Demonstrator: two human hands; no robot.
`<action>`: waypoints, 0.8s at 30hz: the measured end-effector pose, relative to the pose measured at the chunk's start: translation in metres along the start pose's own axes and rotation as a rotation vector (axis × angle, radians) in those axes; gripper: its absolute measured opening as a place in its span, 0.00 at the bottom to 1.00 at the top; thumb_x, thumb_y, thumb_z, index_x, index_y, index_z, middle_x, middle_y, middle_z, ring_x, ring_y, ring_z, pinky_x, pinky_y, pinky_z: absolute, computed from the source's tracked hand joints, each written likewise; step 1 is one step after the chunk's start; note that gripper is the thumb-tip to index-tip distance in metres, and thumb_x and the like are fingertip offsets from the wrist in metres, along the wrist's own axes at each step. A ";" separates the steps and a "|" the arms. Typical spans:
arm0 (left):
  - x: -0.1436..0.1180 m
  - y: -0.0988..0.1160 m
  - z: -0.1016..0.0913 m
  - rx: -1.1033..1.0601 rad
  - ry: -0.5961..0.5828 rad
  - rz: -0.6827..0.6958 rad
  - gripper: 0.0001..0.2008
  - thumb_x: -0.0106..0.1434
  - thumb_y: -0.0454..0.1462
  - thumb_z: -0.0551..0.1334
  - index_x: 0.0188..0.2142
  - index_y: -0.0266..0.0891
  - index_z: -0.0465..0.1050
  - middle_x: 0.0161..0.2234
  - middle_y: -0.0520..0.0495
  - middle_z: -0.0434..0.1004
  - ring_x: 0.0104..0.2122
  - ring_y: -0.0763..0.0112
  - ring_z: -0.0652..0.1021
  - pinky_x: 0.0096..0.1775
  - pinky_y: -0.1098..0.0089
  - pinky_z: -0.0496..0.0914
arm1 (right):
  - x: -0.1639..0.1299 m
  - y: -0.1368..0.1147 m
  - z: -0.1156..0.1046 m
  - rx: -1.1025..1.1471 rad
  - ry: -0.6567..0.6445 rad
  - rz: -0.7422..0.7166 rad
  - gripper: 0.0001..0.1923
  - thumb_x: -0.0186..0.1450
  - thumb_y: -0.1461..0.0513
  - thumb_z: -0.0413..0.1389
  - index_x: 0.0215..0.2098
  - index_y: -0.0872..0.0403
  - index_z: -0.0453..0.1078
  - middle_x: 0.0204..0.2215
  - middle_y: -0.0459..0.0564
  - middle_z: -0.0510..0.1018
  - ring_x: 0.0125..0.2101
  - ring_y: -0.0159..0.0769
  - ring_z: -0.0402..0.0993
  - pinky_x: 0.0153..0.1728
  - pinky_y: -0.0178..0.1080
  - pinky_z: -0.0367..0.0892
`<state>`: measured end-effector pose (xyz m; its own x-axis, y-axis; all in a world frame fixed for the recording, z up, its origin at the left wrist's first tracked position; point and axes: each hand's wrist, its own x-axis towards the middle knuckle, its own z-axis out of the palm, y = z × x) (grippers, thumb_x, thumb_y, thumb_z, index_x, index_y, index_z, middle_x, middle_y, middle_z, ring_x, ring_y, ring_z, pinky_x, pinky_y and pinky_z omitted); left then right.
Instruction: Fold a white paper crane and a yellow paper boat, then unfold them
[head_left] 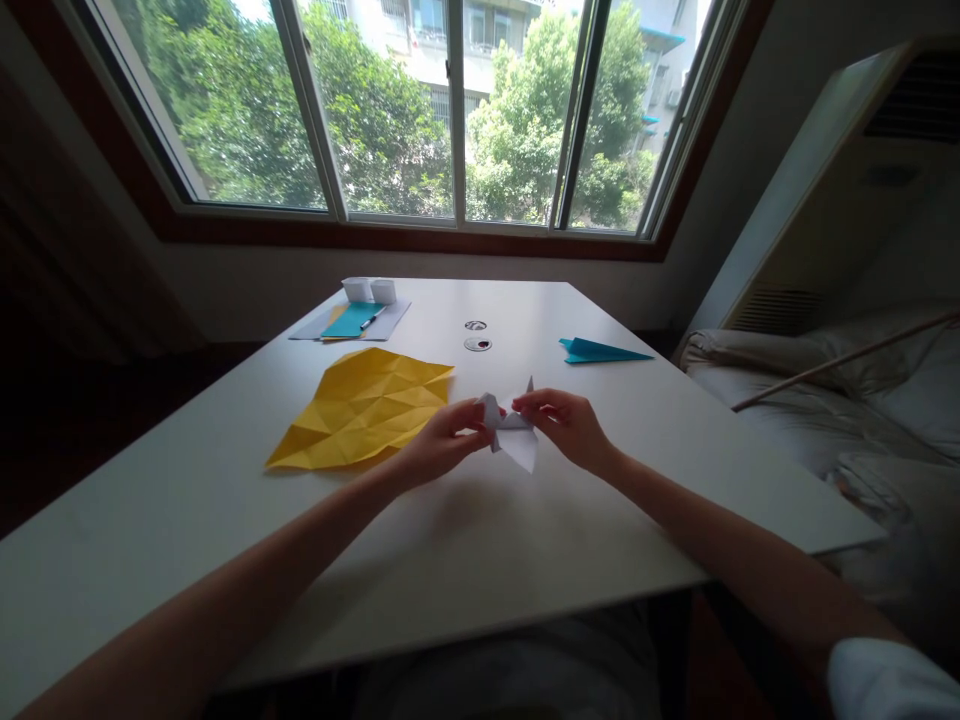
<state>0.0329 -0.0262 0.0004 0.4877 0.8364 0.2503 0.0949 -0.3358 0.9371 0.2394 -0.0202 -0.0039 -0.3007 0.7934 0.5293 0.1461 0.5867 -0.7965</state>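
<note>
A small white folded-paper figure point(516, 442) with several pointed flaps is held up between my hands, above the near half of the white table point(187, 560). My left hand point(448, 438) pinches its left side between thumb and fingers. On the other side, my right hand point(566, 420) grips its upper right part, beside a thin point that sticks up. My fingertips cover some of the folds. Close to my left hand lies a large yellow sheet of paper point(360, 415), unfolded and marked with many creases.
A blue folded paper plane point(604, 351) rests at the right. At the back left, blue paper point(352, 321) and a pen point(370, 321) lie on other sheets near white paper boxes point(383, 291). Two round discs point(478, 344) sit mid-table. Covered furniture point(795, 390) stands right of the table.
</note>
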 end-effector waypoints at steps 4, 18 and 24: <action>-0.001 0.002 0.005 -0.066 -0.026 -0.050 0.19 0.52 0.43 0.64 0.42 0.37 0.70 0.34 0.44 0.74 0.30 0.70 0.73 0.29 0.73 0.68 | 0.002 0.001 0.000 0.062 0.013 0.026 0.09 0.58 0.58 0.55 0.37 0.50 0.72 0.35 0.48 0.78 0.35 0.36 0.74 0.34 0.39 0.71; 0.001 0.005 0.001 0.221 0.209 0.034 0.11 0.54 0.43 0.62 0.29 0.36 0.72 0.27 0.47 0.74 0.30 0.69 0.73 0.31 0.73 0.67 | 0.001 -0.009 0.001 0.042 0.027 -0.002 0.25 0.57 0.59 0.58 0.51 0.47 0.57 0.30 0.45 0.78 0.32 0.36 0.75 0.34 0.40 0.70; 0.002 0.008 -0.006 0.200 0.352 0.062 0.11 0.53 0.42 0.63 0.30 0.36 0.72 0.27 0.48 0.74 0.28 0.71 0.72 0.30 0.73 0.66 | 0.009 -0.001 -0.005 0.108 0.141 0.054 0.12 0.55 0.56 0.59 0.36 0.51 0.68 0.32 0.47 0.78 0.35 0.38 0.75 0.36 0.41 0.71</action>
<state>0.0294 -0.0247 0.0103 0.1744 0.8973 0.4056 0.2585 -0.4391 0.8604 0.2411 -0.0133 0.0032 -0.1588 0.8428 0.5143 0.0545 0.5276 -0.8477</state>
